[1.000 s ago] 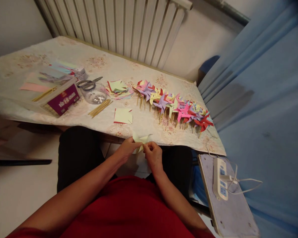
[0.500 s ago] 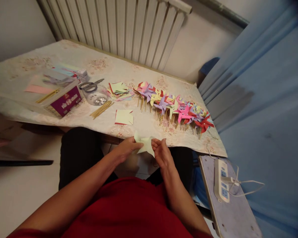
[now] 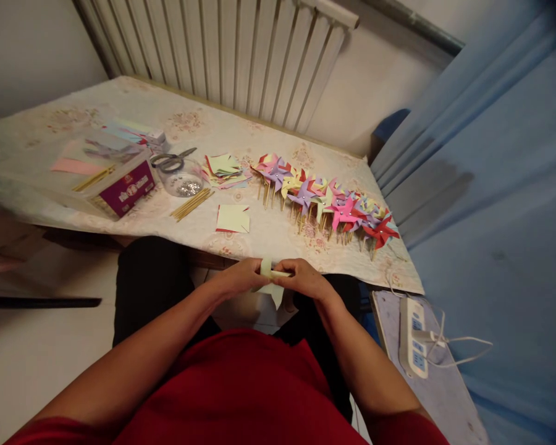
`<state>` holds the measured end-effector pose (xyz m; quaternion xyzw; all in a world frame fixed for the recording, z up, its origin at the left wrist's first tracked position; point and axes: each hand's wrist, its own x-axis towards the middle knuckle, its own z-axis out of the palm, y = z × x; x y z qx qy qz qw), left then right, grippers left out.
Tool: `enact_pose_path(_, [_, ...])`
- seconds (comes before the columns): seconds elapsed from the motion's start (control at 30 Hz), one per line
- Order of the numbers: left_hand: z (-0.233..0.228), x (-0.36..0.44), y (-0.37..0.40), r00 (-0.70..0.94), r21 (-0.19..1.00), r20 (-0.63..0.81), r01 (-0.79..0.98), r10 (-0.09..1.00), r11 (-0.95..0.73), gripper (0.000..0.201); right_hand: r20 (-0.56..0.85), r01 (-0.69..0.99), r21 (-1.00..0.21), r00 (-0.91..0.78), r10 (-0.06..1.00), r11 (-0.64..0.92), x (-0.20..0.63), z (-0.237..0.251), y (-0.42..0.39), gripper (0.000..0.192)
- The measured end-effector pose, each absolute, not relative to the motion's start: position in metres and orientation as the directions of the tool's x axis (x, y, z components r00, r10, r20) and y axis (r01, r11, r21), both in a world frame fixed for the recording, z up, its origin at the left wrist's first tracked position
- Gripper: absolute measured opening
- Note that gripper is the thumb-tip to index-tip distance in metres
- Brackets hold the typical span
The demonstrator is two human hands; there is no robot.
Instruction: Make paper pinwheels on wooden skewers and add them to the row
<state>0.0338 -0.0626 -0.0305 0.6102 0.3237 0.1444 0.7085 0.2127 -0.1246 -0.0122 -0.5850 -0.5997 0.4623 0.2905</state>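
Between my hands, just off the table's front edge and above my lap, is a pale green paper pinwheel (image 3: 275, 293) with its blades partly curled over. My left hand (image 3: 242, 275) pinches it from the left, beside a raised curl of paper. From the right, my right hand (image 3: 301, 277) has its fingers closed on another flap near the middle. The fingertips partly hide the paper's centre. Closest on the table lies a small stack of cut paper squares (image 3: 233, 219), pale green on top with red showing beneath.
Finished pinwheels (image 3: 327, 201) on sticks stand in rows at the right. Leftward are loose sticks (image 3: 192, 205), a clear bowl of small metal pieces (image 3: 185, 184), scissors (image 3: 173, 161), a paper pile (image 3: 223, 168) and a plastic box (image 3: 125, 188). A power strip (image 3: 413, 339) lies on a stool.
My right hand has moved from spread fingers at the paper's right side to a pinch near its middle. The paper's flaps are now curled inward, and both hands are closer together.
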Motion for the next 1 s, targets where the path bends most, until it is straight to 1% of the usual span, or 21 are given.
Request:
enact_pose_path(0.2, [-0.037,0.033,-0.060,0.764,0.961,-0.275,0.237,0.583,0.142,0.010,-0.148,0.459,-0.886,-0.146,0.978,-0.065,0.208,-0.021,-0.129,0.015])
enact_pose_path(0.4, [-0.040,0.033,-0.059,0.782,0.964,-0.264,0.233,0.565,0.128,0.011,-0.209,0.443,-0.889,-0.157,0.965,-0.120,0.209,-0.028,-0.129,0.013])
enact_pose_path(0.5, [-0.037,0.029,-0.057,0.756,0.954,-0.295,0.197,0.584,0.226,0.011,-0.226,0.406,-0.899,-0.111,0.968,-0.164,0.210,-0.030,-0.128,0.014])
enact_pose_path(0.6, [-0.034,0.024,-0.056,0.723,0.910,-0.335,0.082,0.604,0.407,0.027,-0.242,0.357,-0.906,-0.001,0.970,-0.226,0.211,-0.033,-0.126,0.014])
enact_pose_path(0.67, [-0.033,0.022,-0.058,0.732,0.865,-0.337,-0.007,0.591,0.502,0.035,-0.243,0.313,-0.914,0.088,0.966,-0.258,0.210,-0.037,-0.124,0.013])
enact_pose_path(0.77, [-0.038,0.026,-0.065,0.738,0.826,-0.333,-0.072,0.587,0.559,0.040,-0.246,0.218,-0.934,0.188,0.951,-0.285,0.205,-0.046,-0.121,0.015])
enact_pose_path(0.87, [-0.046,0.035,-0.073,0.663,0.842,-0.340,-0.102,0.667,0.530,0.043,-0.255,0.141,-0.944,0.263,0.930,-0.299,0.198,-0.054,-0.118,0.015])
enact_pose_path(1.0, [-0.050,0.046,-0.079,0.509,0.885,-0.356,-0.088,0.784,0.458,0.032,-0.254,0.101,-0.948,0.330,0.909,-0.302,0.189,-0.058,-0.116,0.015])
